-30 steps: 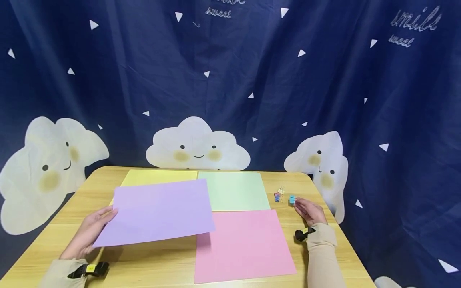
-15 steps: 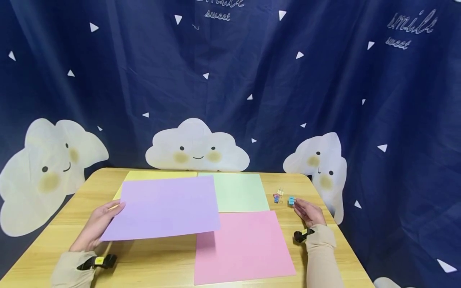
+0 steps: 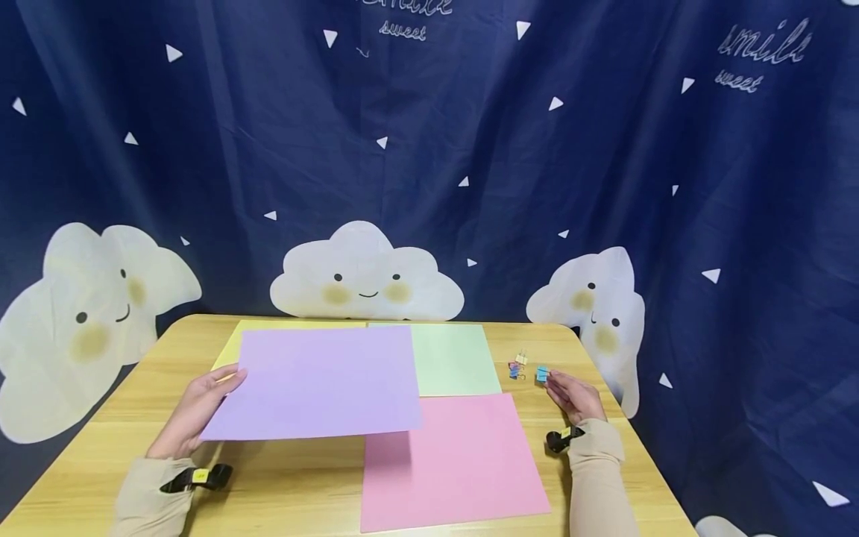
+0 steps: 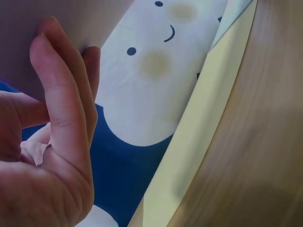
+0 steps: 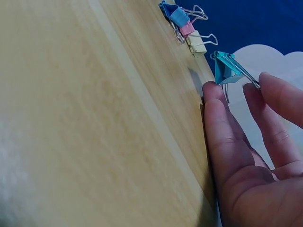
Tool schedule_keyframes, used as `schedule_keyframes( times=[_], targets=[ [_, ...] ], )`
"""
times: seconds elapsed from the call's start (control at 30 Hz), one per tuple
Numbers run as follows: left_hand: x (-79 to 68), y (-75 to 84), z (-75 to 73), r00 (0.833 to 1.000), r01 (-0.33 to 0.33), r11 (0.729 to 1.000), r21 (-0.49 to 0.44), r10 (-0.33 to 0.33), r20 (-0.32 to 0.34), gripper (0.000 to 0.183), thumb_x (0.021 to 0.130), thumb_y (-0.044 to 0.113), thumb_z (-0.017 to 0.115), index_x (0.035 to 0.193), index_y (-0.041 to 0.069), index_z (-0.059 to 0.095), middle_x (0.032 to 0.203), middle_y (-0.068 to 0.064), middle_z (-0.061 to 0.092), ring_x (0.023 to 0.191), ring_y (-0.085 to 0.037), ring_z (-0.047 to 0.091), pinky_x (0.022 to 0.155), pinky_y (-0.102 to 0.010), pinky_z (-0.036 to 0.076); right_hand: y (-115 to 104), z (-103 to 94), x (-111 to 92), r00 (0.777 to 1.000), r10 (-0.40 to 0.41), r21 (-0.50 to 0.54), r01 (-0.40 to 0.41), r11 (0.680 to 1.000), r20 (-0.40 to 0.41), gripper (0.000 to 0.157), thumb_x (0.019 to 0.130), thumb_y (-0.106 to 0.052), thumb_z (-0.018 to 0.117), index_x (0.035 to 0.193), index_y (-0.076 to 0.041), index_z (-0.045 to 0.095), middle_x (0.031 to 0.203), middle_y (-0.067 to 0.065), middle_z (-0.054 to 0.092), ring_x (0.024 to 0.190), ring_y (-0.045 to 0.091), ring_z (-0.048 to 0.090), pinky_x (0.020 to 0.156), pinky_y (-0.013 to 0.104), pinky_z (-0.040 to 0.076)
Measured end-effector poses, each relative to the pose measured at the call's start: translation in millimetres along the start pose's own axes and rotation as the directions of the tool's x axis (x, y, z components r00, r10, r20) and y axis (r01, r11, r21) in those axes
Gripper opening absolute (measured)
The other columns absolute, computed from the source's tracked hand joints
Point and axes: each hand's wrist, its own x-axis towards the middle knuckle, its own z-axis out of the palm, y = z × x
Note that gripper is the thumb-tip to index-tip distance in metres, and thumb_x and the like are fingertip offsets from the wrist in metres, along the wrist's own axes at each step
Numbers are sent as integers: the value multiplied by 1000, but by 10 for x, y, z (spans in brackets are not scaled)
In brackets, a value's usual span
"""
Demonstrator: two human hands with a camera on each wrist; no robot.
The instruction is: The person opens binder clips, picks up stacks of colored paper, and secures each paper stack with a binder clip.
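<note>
"Where do we look from?"

"In our head view, from well back, forward and down across the tabletop (image 3: 288, 488) to the curtain (image 3: 429, 156)."

"And our wrist views?"

"Close and tilted, at the left hand (image 4: 64, 123) and right hand (image 5: 251, 161). We share the yellow sheet (image 4: 199, 123) between head and left, the turquoise clip (image 5: 228, 67) between head and right."

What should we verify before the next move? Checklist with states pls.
1. Left hand grips the purple rectangular paper sheet by its left side: ok.
2. Purple sheet lifted off the pale wooden table: ok, it casts a shadow on the pink rectangular paper sheet.
3. Right hand pinches the turquoise binder clip by a wire handle: ok.
4. Clip at the purple sheet: not ok, they are well apart.
5. Only one sheet in the left hand: cannot tell.
</note>
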Motion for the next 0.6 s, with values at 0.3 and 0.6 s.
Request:
schedule_keyframes(
  times=[0.3, 0.6],
  targets=[
    [49, -1, 131, 1000, -9, 1000, -3, 9, 5, 25, 107, 33, 57, 128, 22, 51, 84, 9, 76, 70, -9, 75, 60, -30, 65, 4, 24, 2, 1000, -9, -2, 9, 1000, -3, 30, 102, -2, 61, 84, -20, 78, 87, -4, 79, 89, 7, 76, 96, 23, 61],
    [100, -40, 199, 999, -37, 999, -37, 38, 33, 13, 108, 31, 56, 120, 26, 57, 83, 7, 77, 69, -10, 75, 58, -30, 64, 16, 5, 7, 1000, -26, -44, 25, 999, -17, 33, 102, -4, 60, 83, -24, 78, 89, -5, 80, 90, 6, 76, 95, 24, 61]
  ],
)
